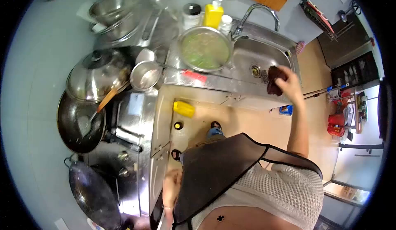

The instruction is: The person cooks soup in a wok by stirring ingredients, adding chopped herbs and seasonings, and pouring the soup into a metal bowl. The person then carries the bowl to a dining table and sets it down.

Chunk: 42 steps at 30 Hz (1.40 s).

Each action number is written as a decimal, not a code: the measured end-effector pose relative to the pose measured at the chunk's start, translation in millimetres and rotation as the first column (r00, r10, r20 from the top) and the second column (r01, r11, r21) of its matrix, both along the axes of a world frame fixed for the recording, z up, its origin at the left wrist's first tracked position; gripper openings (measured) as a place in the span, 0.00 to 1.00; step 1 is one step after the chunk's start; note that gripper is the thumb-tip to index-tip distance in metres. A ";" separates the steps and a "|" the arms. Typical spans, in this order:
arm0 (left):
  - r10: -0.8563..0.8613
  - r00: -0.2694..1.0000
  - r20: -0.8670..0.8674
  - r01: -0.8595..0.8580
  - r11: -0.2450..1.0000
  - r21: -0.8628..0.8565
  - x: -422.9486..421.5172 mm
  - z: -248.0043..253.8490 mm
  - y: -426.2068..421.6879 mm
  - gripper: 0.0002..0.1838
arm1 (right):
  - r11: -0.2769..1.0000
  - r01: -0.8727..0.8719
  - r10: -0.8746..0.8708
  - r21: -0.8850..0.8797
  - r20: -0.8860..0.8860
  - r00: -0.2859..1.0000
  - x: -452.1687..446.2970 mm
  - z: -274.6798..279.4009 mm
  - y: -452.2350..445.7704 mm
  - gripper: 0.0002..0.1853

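The right hand (288, 84) has its fingers bent and pinched around one dark brown cloth-like piece (274, 80), crumpled and matte, at the near side of the smooth metal sink (268, 50), beside the round drain (255, 71); whether it touches the steel I cannot tell. The left hand (171, 184) is low beside the dark, sheer-looking apron (218, 164), and I cannot tell whether its fingers are spread or closed. One curved chrome faucet (261, 6) arches at the back of the sink. On the shiny metal tabletop (175, 78) to the left sits one round, steel-rimmed bowl (206, 49) of cloudy green contents, with three containers behind it: a black-lidded jar (192, 16), a yellow pump bottle (213, 16) and a white-capped one (225, 24). Further left are one small round metal pot (145, 76), one domed, glossy lid (97, 76) and two dark round pans, the nearer-to-lid one (72, 120) holding a spatula (108, 100) with a wooden handle, the other (93, 195) tilted. One yellow plastic bottle (184, 109) lies on the smooth tan floor (247, 124).
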<state>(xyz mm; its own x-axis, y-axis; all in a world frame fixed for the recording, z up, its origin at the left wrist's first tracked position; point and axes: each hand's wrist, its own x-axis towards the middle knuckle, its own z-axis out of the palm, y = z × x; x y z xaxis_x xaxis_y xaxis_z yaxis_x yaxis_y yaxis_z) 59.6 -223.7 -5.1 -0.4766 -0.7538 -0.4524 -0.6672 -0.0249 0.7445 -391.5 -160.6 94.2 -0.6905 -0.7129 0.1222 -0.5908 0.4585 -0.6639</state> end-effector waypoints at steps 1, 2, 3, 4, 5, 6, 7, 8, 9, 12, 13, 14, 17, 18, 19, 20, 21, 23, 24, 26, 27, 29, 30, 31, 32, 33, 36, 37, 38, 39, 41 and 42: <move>-0.031 0.999 0.039 0.031 0.999 -0.008 -13.0 -2.3 -12.0 0.07 | 0.999 0.017 -0.016 0.051 -0.009 1.000 -9.7 -32.0 1.3 0.22; -0.045 0.999 -0.005 0.044 0.998 -0.043 -50.0 -17.8 -28.8 0.07 | 0.998 0.051 -0.051 0.040 -0.002 0.999 -41.2 -81.0 4.5 0.22; -0.047 0.998 -0.043 0.044 0.996 -0.075 -74.0 -26.3 -38.0 0.07 | 0.997 0.073 -0.073 0.031 0.010 0.997 -55.5 -114.2 7.6 0.21; -0.053 0.992 -0.119 0.039 0.992 -0.123 -92.6 -38.0 -50.2 0.08 | 0.997 0.071 -0.071 0.030 -0.008 0.997 -61.6 -134.6 8.0 0.21; -0.059 0.982 -0.180 0.028 0.985 -0.172 -117.6 -45.4 -58.1 0.08 | 0.998 0.064 -0.064 0.025 -0.013 0.998 -70.5 -148.9 5.3 0.21; -0.034 0.978 -0.207 0.006 0.991 -0.133 -137.1 -47.4 -66.7 0.09 | 0.997 0.052 -0.054 0.061 0.033 0.998 -70.2 -150.3 2.7 0.22; 0.000 0.970 -0.243 -0.025 0.995 -0.099 -154.2 -48.9 -74.9 0.10 | 0.998 0.016 -0.018 0.053 0.039 0.999 -71.0 -163.7 0.6 0.22; 0.047 0.963 -0.267 -0.072 0.994 -0.082 -169.0 -51.7 -81.8 0.11 | 0.999 0.007 -0.015 0.034 0.238 0.971 -68.5 -172.9 -2.9 0.25; 0.089 0.950 -0.300 -0.114 0.991 -0.067 -186.0 -57.4 -89.9 0.12 | 0.996 -0.040 0.056 -0.079 0.216 0.975 -74.7 -192.0 -8.5 0.28; 0.170 0.913 -0.372 -0.178 0.984 0.013 -211.0 -67.6 -110.0 0.18 | 0.985 -0.136 0.169 -0.110 0.391 0.905 -46.5 -235.8 -38.9 0.29; 0.229 0.893 -0.386 -0.210 0.973 0.092 -218.7 -65.4 -120.6 0.19 | 0.922 -0.360 0.334 0.141 0.182 0.925 -40.5 -239.4 -46.7 0.31; 0.189 0.925 -0.329 -0.176 0.982 0.068 -223.6 -63.2 -133.8 0.23 | 0.914 -0.353 0.345 0.202 0.071 0.936 -36.2 -240.2 -50.3 0.29; 0.258 0.904 -0.342 -0.259 0.965 0.043 -235.8 -79.8 -172.8 0.27 | 0.955 -0.244 0.241 0.166 0.041 0.970 -53.3 -202.0 -82.7 0.26; 0.311 0.883 -0.352 -0.296 0.950 0.097 -242.1 -82.1 -185.2 0.29 | 0.986 -0.139 0.127 0.087 0.132 0.983 -65.3 -194.7 -97.1 0.24; 0.301 0.889 -0.344 -0.284 0.953 0.102 -247.3 -86.6 -195.2 0.29 | 0.993 -0.094 0.080 0.078 0.160 0.984 -73.8 -194.8 -109.8 0.22; 0.346 0.868 -0.356 -0.317 0.938 0.140 -253.6 -92.5 -206.0 0.28 | 0.997 -0.042 0.029 0.069 0.185 0.982 -82.6 -195.7 -123.5 0.20; 0.389 0.843 -0.373 -0.346 0.921 0.177 -262.1 -96.8 -217.8 0.27 | 0.997 -0.023 0.010 0.070 0.183 0.983 -92.0 -203.8 -138.0 0.20; 0.416 0.814 -0.407 -0.333 0.906 0.261 -271.1 -103.3 -233.4 0.26 | 0.993 -0.021 0.055 -0.120 0.286 0.957 -104.4 -224.8 -161.9 0.19; 0.424 0.798 -0.429 -0.313 0.899 0.307 -272.4 -109.6 -240.8 0.24 | 0.993 -0.010 0.042 -0.117 0.282 0.958 -108.8 -226.2 -172.8 0.19; 0.438 0.788 -0.432 -0.309 0.889 0.339 -276.7 -111.0 -248.9 0.21 | 0.987 0.093 0.040 -0.132 0.756 0.654 -113.6 -227.7 -192.3 0.16; 0.433 0.792 -0.431 -0.301 0.890 0.343 -277.6 -109.1 -253.7 0.21 | 0.987 0.101 0.031 -0.128 0.755 0.655 -115.4 -230.2 -199.8 0.16; 0.316 0.852 -0.418 -0.180 0.925 0.334 -274.6 -107.5 -259.4 0.20 | 0.959 0.198 0.069 -0.203 0.844 0.531 -112.2 -238.5 -204.9 0.12; 0.308 0.856 -0.414 -0.169 0.926 0.338 -273.5 -108.4 -260.4 0.20 | 0.958 0.210 0.059 -0.198 0.846 0.530 -109.6 -239.1 -204.1 0.12; 0.272 0.858 -0.436 -0.154 0.946 0.286 -273.6 -108.3 -261.7 0.20 | 0.958 0.250 -0.014 -0.140 0.849 0.529 -108.9 -238.6 -204.8 0.11; 0.234 0.857 -0.459 -0.138 0.962 0.234 -274.8 -108.5 -262.8 0.20 | 0.953 0.291 -0.086 -0.084 0.846 0.526 -109.8 -237.6 -205.1 0.10; 0.223 0.861 -0.457 -0.124 0.964 0.236 -273.8 -109.1 -262.1 0.20 | 0.949 0.305 -0.096 -0.081 0.847 0.524 -106.3 -234.2 -200.8 0.10; 0.301 0.825 -0.479 -0.201 0.948 0.248 -278.5 -103.9 -256.5 0.20 | 0.915 0.386 -0.102 -0.113 0.863 0.494 -96.9 -223.7 -179.8 0.10; 0.283 0.830 -0.481 -0.179 0.952 0.250 -278.8 -98.7 -255.0 0.20 | 0.926 0.364 -0.102 -0.104 0.858 0.504 -95.0 -221.9 -170.7 0.10; 0.255 0.837 -0.483 -0.149 0.957 0.248 -279.4 -93.2 -252.8 0.20 | 0.935 0.342 -0.102 -0.094 0.852 0.513 -93.9 -219.5 -161.6 0.10; 0.227 0.846 -0.483 -0.117 0.962 0.247 -280.7 -86.2 -250.2 0.20 | 0.926 0.366 -0.117 -0.091 0.852 0.510 -92.3 -214.4 -152.6 0.10; 0.190 0.838 -0.512 -0.062 0.965 0.256 -285.3 -67.5 -240.0 0.20 | 0.906 0.422 -0.230 -0.011 0.825 0.516 -86.7 -197.1 -133.0 0.09; 0.146 0.848 -0.510 -0.034 0.974 0.223 -287.2 -61.6 -235.6 0.22 | 0.894 0.447 -0.243 -0.013 0.826 0.509 -83.6 -184.9 -121.2 0.09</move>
<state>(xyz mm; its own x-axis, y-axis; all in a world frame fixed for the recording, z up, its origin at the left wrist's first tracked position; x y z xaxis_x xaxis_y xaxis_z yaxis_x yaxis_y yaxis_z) -227.6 -459.4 -66.6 -0.6179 -0.7262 -0.3014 -0.1711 -0.2500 0.9530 -475.1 -281.8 -90.6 -0.7602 -0.4243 -0.4921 0.3923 0.3039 -0.8682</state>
